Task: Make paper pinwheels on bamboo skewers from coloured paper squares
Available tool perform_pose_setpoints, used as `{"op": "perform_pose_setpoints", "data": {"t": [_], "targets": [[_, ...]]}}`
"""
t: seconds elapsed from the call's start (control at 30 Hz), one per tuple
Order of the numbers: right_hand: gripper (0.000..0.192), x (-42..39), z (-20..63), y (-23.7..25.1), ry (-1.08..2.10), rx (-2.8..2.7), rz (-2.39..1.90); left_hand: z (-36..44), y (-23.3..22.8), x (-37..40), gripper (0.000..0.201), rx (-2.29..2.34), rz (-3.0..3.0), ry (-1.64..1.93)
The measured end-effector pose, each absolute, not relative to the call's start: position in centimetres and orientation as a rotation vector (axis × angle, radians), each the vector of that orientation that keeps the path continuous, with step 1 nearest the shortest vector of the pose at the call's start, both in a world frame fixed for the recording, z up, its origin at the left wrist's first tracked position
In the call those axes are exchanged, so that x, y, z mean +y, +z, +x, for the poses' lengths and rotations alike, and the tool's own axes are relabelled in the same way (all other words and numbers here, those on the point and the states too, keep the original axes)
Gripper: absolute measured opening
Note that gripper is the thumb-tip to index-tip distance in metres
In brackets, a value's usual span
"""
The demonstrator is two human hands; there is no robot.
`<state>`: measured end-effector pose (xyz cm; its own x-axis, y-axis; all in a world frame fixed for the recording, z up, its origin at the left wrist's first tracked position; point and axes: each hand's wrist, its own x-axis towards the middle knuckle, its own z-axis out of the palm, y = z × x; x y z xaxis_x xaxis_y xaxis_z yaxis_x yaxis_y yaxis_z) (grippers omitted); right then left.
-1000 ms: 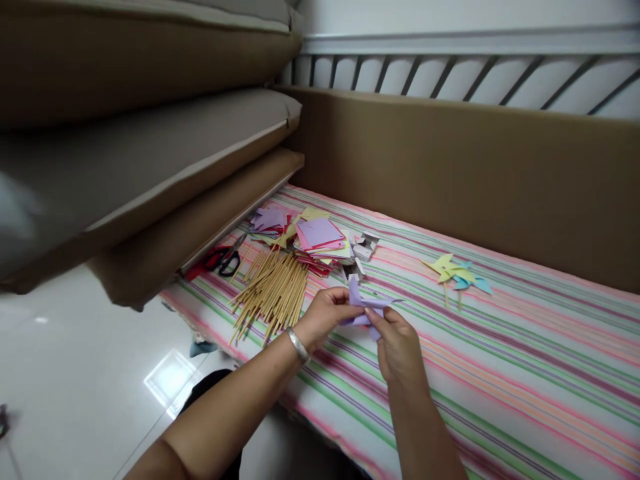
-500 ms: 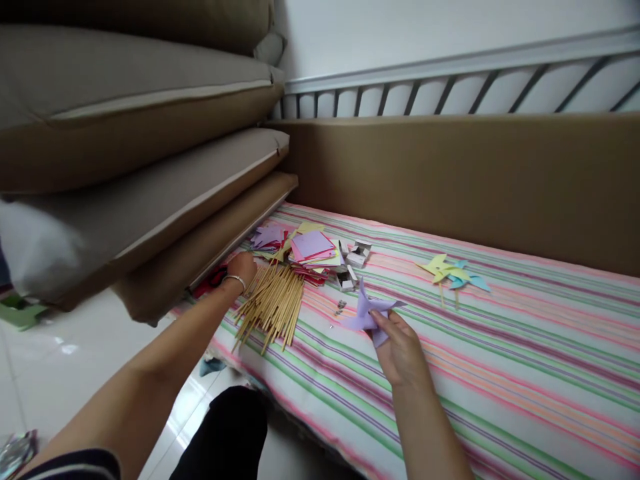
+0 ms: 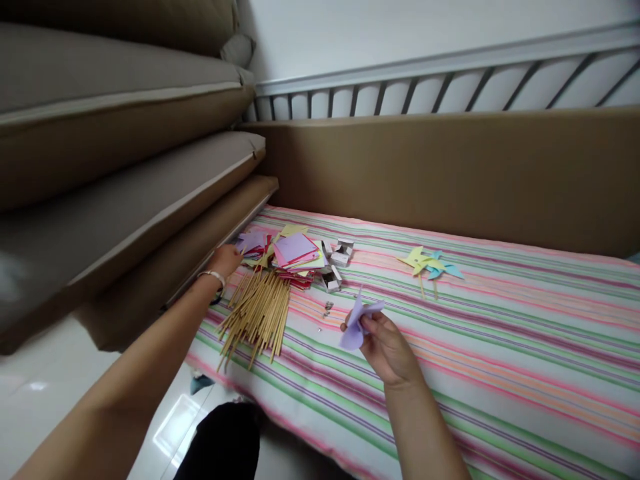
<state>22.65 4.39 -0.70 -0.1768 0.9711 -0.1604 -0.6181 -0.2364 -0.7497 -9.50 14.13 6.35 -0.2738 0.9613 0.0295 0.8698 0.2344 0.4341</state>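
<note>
No text, label, brand, number or sign can be read anywhere here.

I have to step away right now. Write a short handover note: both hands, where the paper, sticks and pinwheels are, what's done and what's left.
Right hand: fingers pinch a folded purple paper pinwheel head above the striped sheet.
Left hand: reaching to the far end of the bamboo sticks, beside the stack of coloured paper squares; I cannot tell whether it holds anything.
Done: two pinwheels on sticks, yellow and blue, lie further right.
Left: the purple head has no stick yet; many squares and sticks remain unused.
</note>
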Motion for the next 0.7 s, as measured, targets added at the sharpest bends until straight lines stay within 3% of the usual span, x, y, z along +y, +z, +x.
{"op": "perform_pose_setpoints", "data": {"t": [0.1,0.17,0.27,0.5,0.7], "targets": [[0.026,4.5,22.7,-1.2,1.737,-0.637,-0.659,-7.0,8.1,11.9,0.020,1.989,1.721,0.765],[0.024,4.4,22.7,-1.2,1.761,-0.628,-0.572,-4.5,8.2,10.0,0.019,1.364,1.386,1.037],[0.019,4.1,22.5,-0.8,1.765,-0.626,-0.460,-0.7,6.9,7.5,0.024,0.933,0.988,1.064],[0.022,4.7,21.3,-0.4,1.809,-0.606,-0.293,4.2,2.9,6.5,0.026,0.790,0.757,0.924],[0.022,5.3,20.6,-1.1,1.815,-0.636,-0.288,4.5,2.0,7.7,0.025,0.738,0.708,0.923]]}}
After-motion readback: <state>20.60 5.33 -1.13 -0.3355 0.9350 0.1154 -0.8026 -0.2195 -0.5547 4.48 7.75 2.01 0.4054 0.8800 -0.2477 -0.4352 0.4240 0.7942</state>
